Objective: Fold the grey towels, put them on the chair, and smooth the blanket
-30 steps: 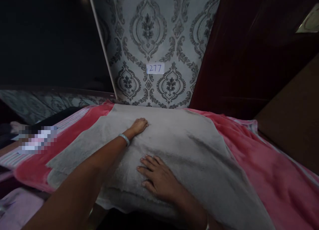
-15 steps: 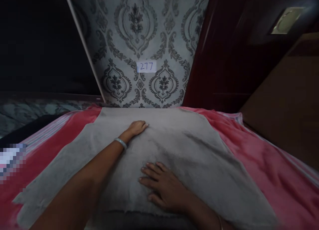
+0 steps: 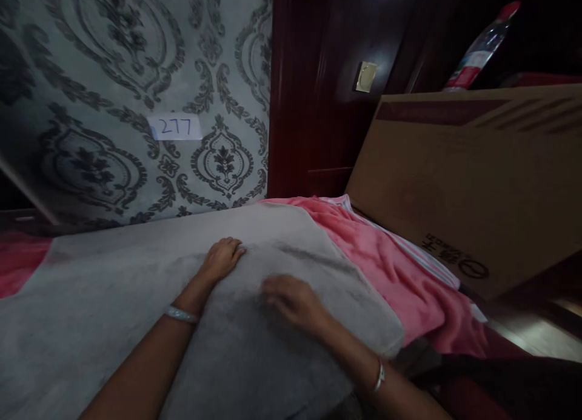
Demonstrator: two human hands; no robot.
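Observation:
A grey towel (image 3: pixel 104 311) lies spread flat over a pink blanket (image 3: pixel 395 268). My left hand (image 3: pixel 222 256) rests palm down on the towel near its far edge, with the fingers curled a little against the cloth. My right hand (image 3: pixel 291 299) lies flat on the towel just right of it, blurred by motion, fingers stretched out. Neither hand holds anything. A bangle (image 3: pixel 180 314) sits on my left wrist and another on the right wrist.
A large cardboard box (image 3: pixel 477 177) stands at the right, beside the bed. A plastic bottle (image 3: pixel 482 44) pokes up behind it. Patterned wallpaper carries a paper label reading 277 (image 3: pixel 175 128). A dark wooden door (image 3: pixel 327 86) stands beyond the blanket.
The view has swung to the right, bringing the cardboard box and bottle into sight. My right hand has slid up the towel toward the left hand; the left hand stays put.

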